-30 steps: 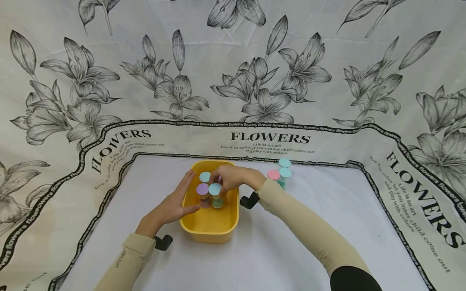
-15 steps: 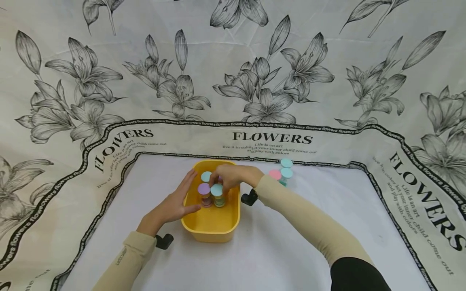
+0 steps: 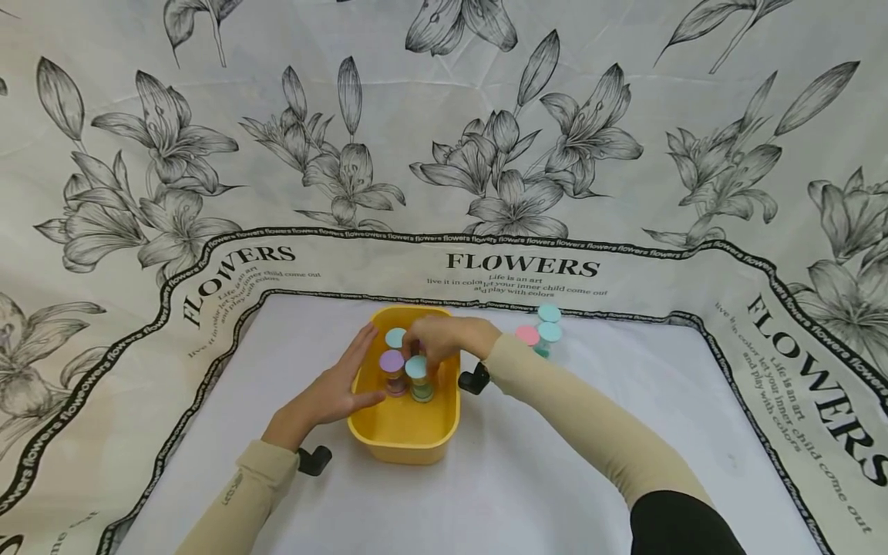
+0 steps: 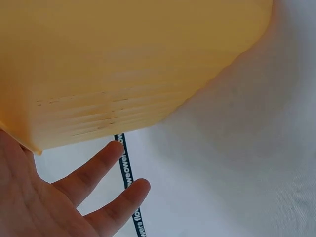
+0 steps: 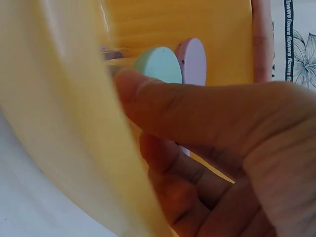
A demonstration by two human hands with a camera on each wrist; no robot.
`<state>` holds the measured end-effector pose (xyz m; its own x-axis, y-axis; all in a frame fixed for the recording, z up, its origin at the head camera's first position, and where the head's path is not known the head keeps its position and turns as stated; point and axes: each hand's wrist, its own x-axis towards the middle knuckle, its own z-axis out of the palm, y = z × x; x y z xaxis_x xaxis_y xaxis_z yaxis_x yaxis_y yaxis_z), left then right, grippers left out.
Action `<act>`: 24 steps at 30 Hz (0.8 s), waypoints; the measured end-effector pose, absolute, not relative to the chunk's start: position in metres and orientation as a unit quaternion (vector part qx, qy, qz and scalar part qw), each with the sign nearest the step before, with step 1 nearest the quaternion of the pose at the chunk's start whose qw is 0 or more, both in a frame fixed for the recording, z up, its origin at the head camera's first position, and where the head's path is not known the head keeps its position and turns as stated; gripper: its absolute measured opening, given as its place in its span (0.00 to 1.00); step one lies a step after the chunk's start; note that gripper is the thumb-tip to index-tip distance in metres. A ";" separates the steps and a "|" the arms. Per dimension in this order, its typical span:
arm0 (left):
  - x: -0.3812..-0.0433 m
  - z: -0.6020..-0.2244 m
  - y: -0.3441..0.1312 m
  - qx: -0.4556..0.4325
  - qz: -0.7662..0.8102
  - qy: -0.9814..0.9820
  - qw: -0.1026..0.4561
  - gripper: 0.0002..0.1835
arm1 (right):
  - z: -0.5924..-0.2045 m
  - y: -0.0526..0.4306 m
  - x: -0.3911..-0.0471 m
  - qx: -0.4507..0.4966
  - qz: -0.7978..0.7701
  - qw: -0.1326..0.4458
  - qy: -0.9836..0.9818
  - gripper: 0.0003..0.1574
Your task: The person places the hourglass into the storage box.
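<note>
A yellow plastic tub (image 3: 402,432) stands on the white cloth with several small lidded jars upright inside it. My right hand (image 3: 444,339) reaches in over the right rim and pinches a clear jar with a light-blue lid (image 3: 417,367) near its neck; its thumb overlaps that jar in the right wrist view. Just left of it stands a jar with a purple lid (image 3: 391,361), and farther back another light-blue lid (image 3: 396,338) shows. My left hand (image 3: 338,385) rests along the tub's left rim, thumb over the edge; in the left wrist view, two straight fingers (image 4: 116,207) stick out beside its wall.
Behind my right wrist, at the cloth's back edge, several more jars stand together, with light-blue lids (image 3: 549,331) and a pink lid (image 3: 527,335). A flower-printed sheet (image 3: 444,154) rises behind and at both sides.
The light-blue-lidded jar at my right fingers has shifted slightly toward me within the tub. My left hand has stayed on the rim, and the view has turned a little.
</note>
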<state>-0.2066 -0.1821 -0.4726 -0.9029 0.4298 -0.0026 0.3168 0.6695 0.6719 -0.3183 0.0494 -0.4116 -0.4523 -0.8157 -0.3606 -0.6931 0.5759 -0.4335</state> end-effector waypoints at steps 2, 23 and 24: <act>-0.206 -0.473 -0.182 0.204 0.352 0.910 0.082 0.58 | -0.413 0.049 -0.318 -0.446 -0.109 0.271 0.846 0.26; -0.208 -0.475 -0.180 0.200 0.373 0.902 0.083 0.59 | -0.389 0.083 -0.325 -0.424 -0.262 0.206 0.842 0.16; -0.208 -0.475 -0.180 0.200 0.374 0.902 0.082 0.59 | -0.387 0.088 -0.326 -0.415 -0.278 0.200 0.843 0.18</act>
